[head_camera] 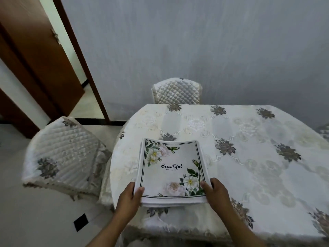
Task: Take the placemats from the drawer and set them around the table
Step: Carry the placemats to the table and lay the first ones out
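A stack of white placemats printed with flowers and the word "Beautiful" lies over the near left part of the table, which wears a cream floral cloth. My left hand grips the stack's near left corner, thumb on top. My right hand grips the near right corner the same way. The stack's far edge curves slightly upward. How many mats are in the stack is hard to tell from the layered edges.
A chair with a quilted cover stands at the table's left side. Another quilted chair stands at the far side against the grey wall. A brown door stands open at the left. A third chair's edge shows at the right.
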A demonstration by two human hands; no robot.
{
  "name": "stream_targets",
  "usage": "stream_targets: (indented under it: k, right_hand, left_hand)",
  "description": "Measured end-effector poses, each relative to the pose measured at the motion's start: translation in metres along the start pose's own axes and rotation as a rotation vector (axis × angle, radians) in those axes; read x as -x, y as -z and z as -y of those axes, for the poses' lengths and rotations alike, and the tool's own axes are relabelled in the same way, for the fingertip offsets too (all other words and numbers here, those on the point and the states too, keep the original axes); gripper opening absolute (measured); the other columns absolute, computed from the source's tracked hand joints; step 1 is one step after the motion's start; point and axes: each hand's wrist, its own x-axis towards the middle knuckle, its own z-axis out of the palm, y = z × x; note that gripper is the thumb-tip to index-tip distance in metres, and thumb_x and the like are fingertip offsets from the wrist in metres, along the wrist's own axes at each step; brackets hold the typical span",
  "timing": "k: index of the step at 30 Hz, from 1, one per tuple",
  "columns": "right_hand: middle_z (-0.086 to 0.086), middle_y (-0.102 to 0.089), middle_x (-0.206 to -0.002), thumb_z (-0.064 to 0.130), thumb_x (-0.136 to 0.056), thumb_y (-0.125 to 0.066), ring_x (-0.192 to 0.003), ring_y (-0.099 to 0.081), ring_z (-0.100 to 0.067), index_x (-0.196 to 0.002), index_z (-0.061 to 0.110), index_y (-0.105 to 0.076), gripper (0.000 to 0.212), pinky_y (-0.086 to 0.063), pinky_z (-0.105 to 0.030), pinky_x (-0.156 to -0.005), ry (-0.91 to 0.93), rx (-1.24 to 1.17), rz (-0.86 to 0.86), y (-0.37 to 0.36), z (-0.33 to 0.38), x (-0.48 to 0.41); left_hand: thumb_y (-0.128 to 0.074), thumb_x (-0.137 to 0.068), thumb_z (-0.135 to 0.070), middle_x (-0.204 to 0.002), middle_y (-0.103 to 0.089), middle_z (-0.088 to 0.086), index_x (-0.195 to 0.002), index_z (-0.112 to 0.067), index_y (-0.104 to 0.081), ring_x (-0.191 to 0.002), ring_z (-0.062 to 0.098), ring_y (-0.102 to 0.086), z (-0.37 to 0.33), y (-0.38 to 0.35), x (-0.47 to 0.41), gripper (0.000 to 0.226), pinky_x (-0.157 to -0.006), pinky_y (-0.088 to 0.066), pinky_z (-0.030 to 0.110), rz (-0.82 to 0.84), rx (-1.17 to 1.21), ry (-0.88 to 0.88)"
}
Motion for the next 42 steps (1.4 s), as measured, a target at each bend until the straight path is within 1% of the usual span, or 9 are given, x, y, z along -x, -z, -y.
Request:
stream_targets:
  k: [3,7,11,15,18,22,28,31,42]
  right_hand:
    - [-0.001,-0.060,-0.069,0.035,-0.091,-0.063,-0.065,-0.056,-0.011,-0.078,0.012,-0.057,0.026,-0.038,-0.026,-0.054,-0.050,0.041,0.046,-0.021,-0.014,-0.031]
    - [0.000,-0.056,-0.069,0.032,-0.093,-0.062,-0.063,-0.051,-0.010,-0.077,0.012,-0.052,0.027,-0.034,-0.023,-0.051,-0.174,0.102,0.088,-0.055,-0.037,-0.050]
    - [-0.012,-0.060,-0.083,0.035,-0.089,-0.063,-0.075,-0.058,-0.028,-0.086,0.008,-0.052,0.029,-0.047,-0.036,-0.063,-0.302,0.236,0.059,-0.082,-0.061,-0.050]
    - [-0.018,-0.054,-0.095,0.031,-0.081,-0.071,-0.090,-0.055,-0.038,-0.101,0.007,-0.051,0.037,-0.042,-0.035,-0.067,-0.267,0.378,-0.025,-0.085,-0.060,-0.051]
    - [-0.017,-0.056,-0.085,0.022,-0.080,-0.065,-0.082,-0.057,-0.037,-0.087,0.006,-0.052,0.021,-0.050,-0.040,-0.068,-0.273,0.365,-0.034,-0.084,-0.050,-0.050]
    - [-0.018,-0.055,-0.082,0.015,-0.084,-0.061,-0.078,-0.056,-0.036,-0.083,0.004,-0.053,0.014,-0.042,-0.036,-0.062,-0.214,0.405,-0.093,-0.087,-0.038,-0.042]
    - [-0.009,-0.051,-0.068,0.012,-0.091,-0.054,-0.060,-0.049,-0.023,-0.071,0.009,-0.045,0.022,-0.030,-0.031,-0.050,-0.230,0.293,-0.131,-0.084,-0.035,-0.032]
    - [-0.004,-0.052,-0.066,0.018,-0.096,-0.050,-0.059,-0.049,-0.018,-0.070,0.014,-0.045,0.026,-0.030,-0.029,-0.049,-0.249,0.314,-0.119,-0.081,-0.034,-0.027]
    - [-0.005,-0.052,-0.066,0.013,-0.093,-0.055,-0.062,-0.048,-0.025,-0.068,0.011,-0.046,0.027,-0.030,-0.033,-0.055,-0.089,0.285,-0.252,-0.033,-0.003,-0.004]
  left_hand:
    - [-0.055,-0.095,-0.032,-0.082,-0.063,-0.009,-0.092,-0.021,-0.056,-0.076,0.002,-0.058,0.016,-0.018,-0.025,0.011,-0.058,-0.039,0.014,-0.003,-0.041,0.046]
    - [-0.056,-0.094,-0.033,-0.091,-0.065,0.002,-0.097,-0.015,-0.056,-0.081,0.017,-0.058,0.052,-0.046,-0.048,0.018,-0.069,-0.045,0.029,0.067,-0.133,0.185]
    - [-0.063,-0.087,-0.038,-0.084,-0.062,0.005,-0.089,-0.016,-0.052,-0.078,0.026,-0.060,0.075,-0.058,-0.059,0.025,-0.069,-0.050,0.037,0.057,-0.298,0.270]
    - [-0.072,-0.078,-0.037,-0.090,-0.059,0.005,-0.101,-0.016,-0.055,-0.083,0.027,-0.058,0.073,-0.053,-0.064,0.035,-0.069,-0.047,0.035,0.009,-0.336,0.247]
    - [-0.068,-0.081,-0.033,-0.091,-0.060,0.007,-0.100,-0.014,-0.059,-0.085,0.028,-0.059,0.071,-0.048,-0.065,0.029,-0.072,-0.049,0.038,0.035,-0.358,0.203]
    - [-0.065,-0.086,-0.030,-0.098,-0.062,0.011,-0.108,-0.012,-0.062,-0.092,0.028,-0.059,0.066,-0.045,-0.064,0.028,-0.077,-0.048,0.035,0.073,-0.314,0.165]
    - [-0.067,-0.084,-0.028,-0.102,-0.060,0.015,-0.107,-0.005,-0.056,-0.092,0.031,-0.059,0.063,-0.048,-0.068,0.034,-0.072,-0.043,0.031,0.087,-0.201,0.378]
    - [-0.063,-0.087,-0.021,-0.095,-0.061,0.011,-0.098,-0.007,-0.057,-0.082,0.025,-0.055,0.064,-0.045,-0.069,0.019,-0.069,-0.039,0.030,0.091,-0.180,0.426]
    - [-0.067,-0.087,-0.020,-0.072,-0.061,-0.002,-0.074,-0.017,-0.056,-0.068,0.013,-0.055,0.019,-0.007,-0.074,0.017,-0.057,-0.038,0.025,0.064,-0.055,0.116]
